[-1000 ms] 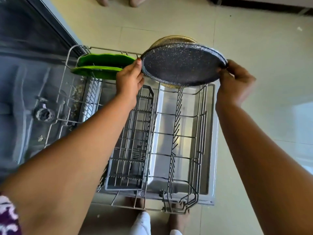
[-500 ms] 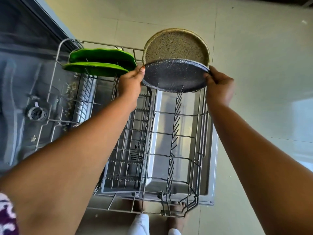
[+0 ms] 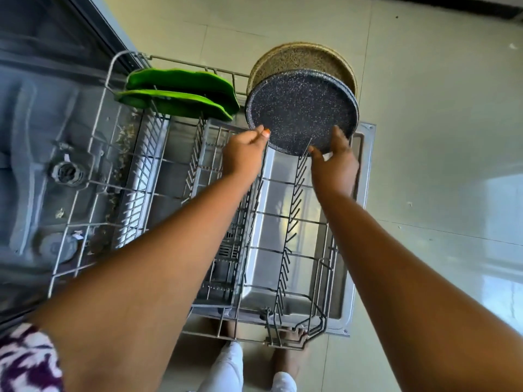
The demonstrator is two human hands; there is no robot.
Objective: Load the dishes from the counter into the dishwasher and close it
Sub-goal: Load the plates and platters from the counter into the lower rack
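A dark speckled plate (image 3: 300, 111) stands on edge in the tines at the far end of the pulled-out lower rack (image 3: 184, 63). Behind it a tan speckled plate (image 3: 300, 59) stands the same way. Two green plates (image 3: 181, 80) stand to their left in the rack. My left hand (image 3: 247, 151) is at the dark plate's lower left rim with loosely curled fingers that grip nothing. At the lower right rim my right hand (image 3: 334, 161) has its fingers spread and relaxed in front of the plate.
The rack lies over the open dishwasher door (image 3: 273, 193), with a grey cutlery basket (image 3: 223, 267) in its middle. The tub (image 3: 34, 137) with food bits on its floor is at left. My feet (image 3: 285, 360) stand on the tiled floor at the door's near edge.
The dark plate went from flat in both hands to upright in the tines in front of the tan plate. Both hands let go of its rim and drew back toward me.
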